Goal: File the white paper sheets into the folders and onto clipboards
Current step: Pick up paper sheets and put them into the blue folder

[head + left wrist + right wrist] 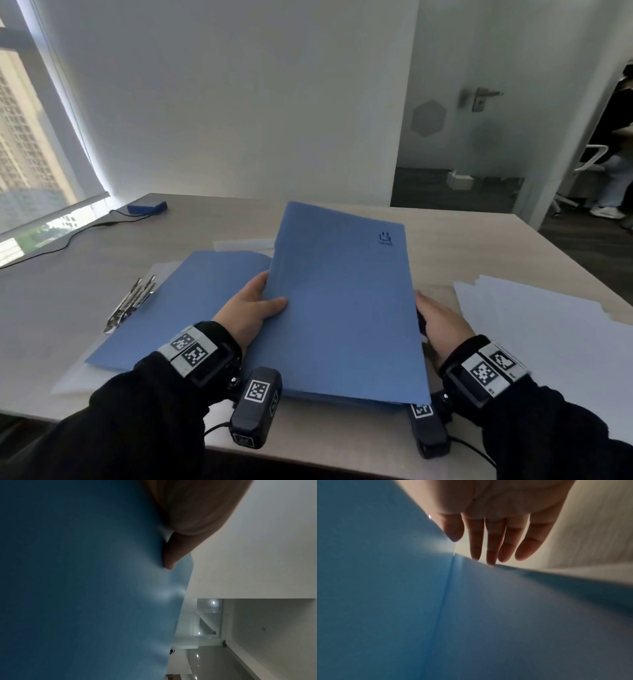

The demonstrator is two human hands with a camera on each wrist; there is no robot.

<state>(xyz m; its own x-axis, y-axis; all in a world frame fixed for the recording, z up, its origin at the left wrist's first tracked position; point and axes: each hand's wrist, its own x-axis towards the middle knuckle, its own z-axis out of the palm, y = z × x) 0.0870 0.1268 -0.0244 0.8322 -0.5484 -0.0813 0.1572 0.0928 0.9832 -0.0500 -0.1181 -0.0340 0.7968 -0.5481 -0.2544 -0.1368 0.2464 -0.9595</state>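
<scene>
My left hand (250,310) pinches the blue folder (346,301), thumb on top; my right hand (442,322) rests straight-fingered. One-sided grip could let filed sheets slide out.

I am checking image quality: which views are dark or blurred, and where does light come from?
Head view: sharp, daylight from the window at left, edges bent by the wide lens. Left wrist view: dim, the blue folder mostly shadowed. Right wrist view: soft and blurred, fingers backlit.

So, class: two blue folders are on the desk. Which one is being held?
The blue folder with the small logo: the left hand grips its edge, thumb on top. The other blue folder lies flat beside the metal clips.
</scene>
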